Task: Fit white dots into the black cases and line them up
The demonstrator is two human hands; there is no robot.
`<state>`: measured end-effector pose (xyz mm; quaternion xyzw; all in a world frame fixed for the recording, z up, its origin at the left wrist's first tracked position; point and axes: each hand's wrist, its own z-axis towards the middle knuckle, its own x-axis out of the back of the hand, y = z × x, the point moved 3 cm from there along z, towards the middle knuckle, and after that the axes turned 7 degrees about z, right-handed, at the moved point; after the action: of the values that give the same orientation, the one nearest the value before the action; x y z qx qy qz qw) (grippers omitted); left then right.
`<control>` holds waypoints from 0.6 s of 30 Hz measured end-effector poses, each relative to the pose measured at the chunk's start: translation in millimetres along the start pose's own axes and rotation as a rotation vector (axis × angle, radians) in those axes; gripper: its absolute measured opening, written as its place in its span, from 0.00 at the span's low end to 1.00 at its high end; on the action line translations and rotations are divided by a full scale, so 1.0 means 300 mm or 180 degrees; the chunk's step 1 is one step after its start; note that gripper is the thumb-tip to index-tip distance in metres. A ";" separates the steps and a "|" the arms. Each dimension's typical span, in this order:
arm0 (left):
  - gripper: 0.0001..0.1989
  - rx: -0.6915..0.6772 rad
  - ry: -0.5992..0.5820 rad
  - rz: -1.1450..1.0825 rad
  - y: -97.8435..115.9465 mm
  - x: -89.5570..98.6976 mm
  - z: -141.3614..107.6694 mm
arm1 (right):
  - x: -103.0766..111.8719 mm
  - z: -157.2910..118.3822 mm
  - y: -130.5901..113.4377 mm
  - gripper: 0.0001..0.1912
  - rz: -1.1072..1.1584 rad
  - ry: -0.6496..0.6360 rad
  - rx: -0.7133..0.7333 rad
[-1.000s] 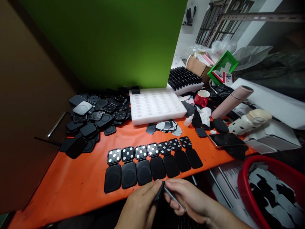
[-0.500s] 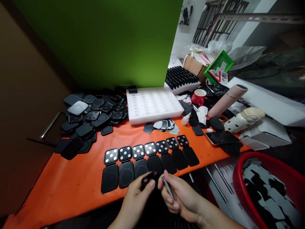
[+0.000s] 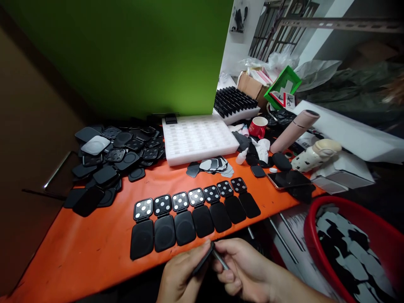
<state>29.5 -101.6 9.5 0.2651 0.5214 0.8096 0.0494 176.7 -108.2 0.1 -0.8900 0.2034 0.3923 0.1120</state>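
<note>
My left hand (image 3: 183, 273) is closed on a flat black case piece (image 3: 202, 261), tilted nearly edge-on just below the table's front edge. A slim silver metal rod (image 3: 221, 260) sits in my right hand (image 3: 241, 269), its upper end at the piece's top corner; whether it touches is hard to tell. Beyond my hands lies a row of several opened black folding cases (image 3: 175, 227). Their upper halves carry round silver discs (image 3: 144, 208), while the lower halves are plain black.
Loose black pieces (image 3: 109, 174) are heaped at the left. A white foam tray (image 3: 200, 141) stands behind thin grey plates (image 3: 217, 165). At the right are a small dropper bottle (image 3: 241, 157), a phone (image 3: 288, 180), a red mug (image 3: 259, 127), bottles and a red basin (image 3: 311, 235).
The black piece has turned from lying flatter to nearly edge-on. Both hands have moved lower and closer together, bringing the rod's tip to the piece. The view has shifted slightly.
</note>
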 end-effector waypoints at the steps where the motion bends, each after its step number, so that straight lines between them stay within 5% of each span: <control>1: 0.27 -0.0115 -0.0010 0.0085 0.000 -0.001 -0.003 | 0.002 -0.003 0.000 0.10 0.0065 0.0000 -0.0062; 5: 0.30 -0.0589 0.0024 0.0624 -0.005 -0.011 -0.012 | 0.006 -0.009 -0.009 0.13 0.0100 0.0051 -0.0031; 14: 0.33 -0.0517 -0.0082 0.0328 0.004 -0.037 0.012 | 0.021 -0.011 -0.005 0.12 0.0140 0.0400 0.0366; 16: 0.27 -0.0250 -0.0076 0.0034 -0.001 -0.041 0.021 | 0.026 -0.023 -0.019 0.13 -0.0200 0.0439 0.0541; 18: 0.18 0.0577 0.0291 -0.0394 -0.022 -0.037 0.039 | 0.031 -0.043 -0.054 0.15 -0.1041 0.0582 0.1161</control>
<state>43.4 -93.1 3.1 0.1985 0.6095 0.7658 0.0512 198.1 -100.9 2.3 -0.9080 0.1334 0.2438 0.3137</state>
